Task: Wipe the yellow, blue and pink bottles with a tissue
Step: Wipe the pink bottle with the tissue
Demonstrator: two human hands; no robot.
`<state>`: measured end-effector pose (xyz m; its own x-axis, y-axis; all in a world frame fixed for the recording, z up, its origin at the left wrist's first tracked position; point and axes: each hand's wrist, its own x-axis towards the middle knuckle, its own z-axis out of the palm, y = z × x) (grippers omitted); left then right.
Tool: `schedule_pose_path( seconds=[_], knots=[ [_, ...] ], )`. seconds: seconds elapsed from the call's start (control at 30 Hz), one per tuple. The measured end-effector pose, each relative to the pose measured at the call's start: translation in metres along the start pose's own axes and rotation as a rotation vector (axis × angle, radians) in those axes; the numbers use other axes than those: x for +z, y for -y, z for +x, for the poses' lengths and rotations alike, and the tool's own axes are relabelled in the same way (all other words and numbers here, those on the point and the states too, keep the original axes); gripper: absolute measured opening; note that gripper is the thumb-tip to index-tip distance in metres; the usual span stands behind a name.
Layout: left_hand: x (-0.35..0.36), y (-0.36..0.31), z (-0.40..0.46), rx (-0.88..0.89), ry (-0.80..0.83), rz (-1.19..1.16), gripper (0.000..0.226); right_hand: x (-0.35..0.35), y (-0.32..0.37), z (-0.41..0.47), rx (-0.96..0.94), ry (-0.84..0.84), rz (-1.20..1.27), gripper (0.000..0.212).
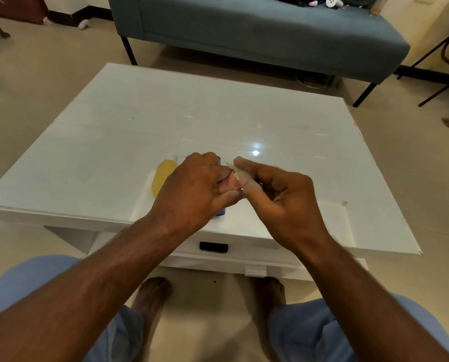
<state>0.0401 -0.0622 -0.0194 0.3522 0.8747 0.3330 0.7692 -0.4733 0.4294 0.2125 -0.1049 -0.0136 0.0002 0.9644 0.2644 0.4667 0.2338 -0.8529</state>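
A yellow bottle (pixel 163 178) with a white cap lies on the white table (pixel 244 113) near its front edge. Just right of it lies the blue bottle (pixel 221 211), mostly hidden behind my left hand (pixel 192 189); only its two ends show. Above the table my left hand is closed around a small pink bottle (pixel 231 182), of which just a sliver shows between the fingers. My right hand (pixel 278 199) pinches a white tissue (pixel 241 173) and presses it against the pink bottle's exposed end.
A blue-grey sofa (pixel 257 35) stands beyond the table. Under the tabletop's front edge is a drawer with a black handle (pixel 213 247). My knees and bare feet are below the table's near edge. A dark chair frame (pixel 442 64) stands at the right.
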Motion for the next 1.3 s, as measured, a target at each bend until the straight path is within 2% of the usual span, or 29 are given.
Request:
schedule_pose_path(
  seconds=[0.1, 0.17, 0.33, 0.47, 0.53, 0.6, 0.7, 0.77, 0.87, 1.0, 1.13, 1.3],
  knots=[
    [0.001, 0.005, -0.002, 0.002, -0.017, 0.01, 0.042, 0.005, -0.003, -0.003, -0.021, 0.147, -0.07, 0.051],
    [0.002, 0.006, -0.002, 0.016, -0.001, 0.019, 0.042, 0.008, -0.003, -0.003, -0.002, 0.167, -0.124, 0.052],
    [0.004, 0.001, -0.007, 0.095, -0.078, 0.052, 0.035, 0.008, -0.001, -0.004, -0.025, -0.008, -0.128, 0.031],
    [0.008, -0.001, -0.01, 0.082, -0.092, 0.049, 0.031, 0.004, -0.001, -0.005, -0.031, -0.041, -0.178, 0.02],
    [0.008, -0.002, -0.01, 0.016, -0.051, -0.04, 0.035, -0.002, 0.0, -0.003, -0.024, -0.036, -0.119, 0.019],
    [0.003, -0.007, -0.009, -0.065, -0.01, -0.212, 0.041, -0.01, 0.003, 0.001, 0.012, -0.024, 0.075, 0.02],
    [-0.001, -0.019, -0.003, -0.195, 0.068, -0.452, 0.034, -0.018, 0.005, 0.007, 0.09, -0.132, 0.35, 0.018],
    [0.002, -0.024, -0.002, -0.365, 0.15, -0.687, 0.034, -0.019, 0.003, 0.01, 0.154, -0.174, 0.379, 0.016],
    [0.003, -0.028, 0.0, -0.595, 0.188, -0.977, 0.029, -0.014, -0.004, 0.008, 0.218, -0.058, 0.321, 0.022],
    [-0.001, -0.026, 0.005, -0.725, 0.054, -0.958, 0.03, -0.005, -0.005, 0.006, 0.123, 0.017, 0.178, 0.033],
    [-0.001, -0.022, 0.006, -0.692, -0.036, -0.912, 0.038, 0.006, -0.006, 0.002, 0.053, -0.03, 0.106, 0.032],
    [0.0, -0.015, 0.005, -0.737, -0.13, -0.861, 0.041, 0.017, -0.005, -0.005, -0.021, -0.05, 0.038, 0.03]
  ],
)
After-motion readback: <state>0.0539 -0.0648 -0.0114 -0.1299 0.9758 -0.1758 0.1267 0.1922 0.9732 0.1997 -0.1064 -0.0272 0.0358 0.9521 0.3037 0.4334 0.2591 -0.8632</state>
